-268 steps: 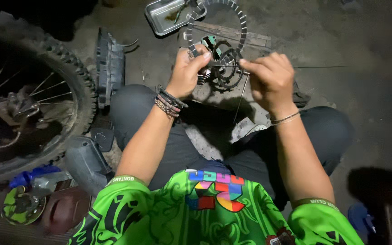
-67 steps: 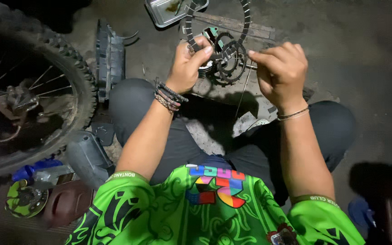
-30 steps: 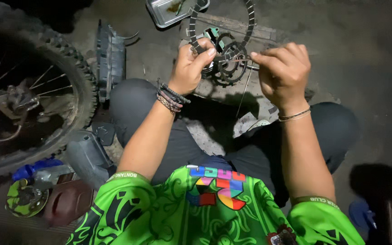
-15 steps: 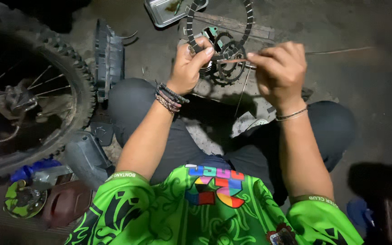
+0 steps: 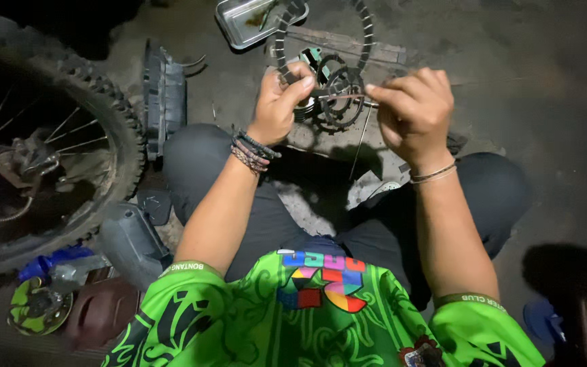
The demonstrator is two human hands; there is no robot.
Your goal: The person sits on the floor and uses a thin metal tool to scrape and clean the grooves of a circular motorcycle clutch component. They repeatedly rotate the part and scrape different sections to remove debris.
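Since a moment ago the left hand has kept clutching the sprocket while the right hand, pinching a thin rod, has edged it closer

Dim, bare concrete floor

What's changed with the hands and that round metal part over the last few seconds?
Little has changed. The left hand still grips the toothed metal part, and the right hand still pinches a thin rod laid across it; both hands have drifted slightly to the right. The knobby tyre, the metal tray and the black plastic cover lie as before.
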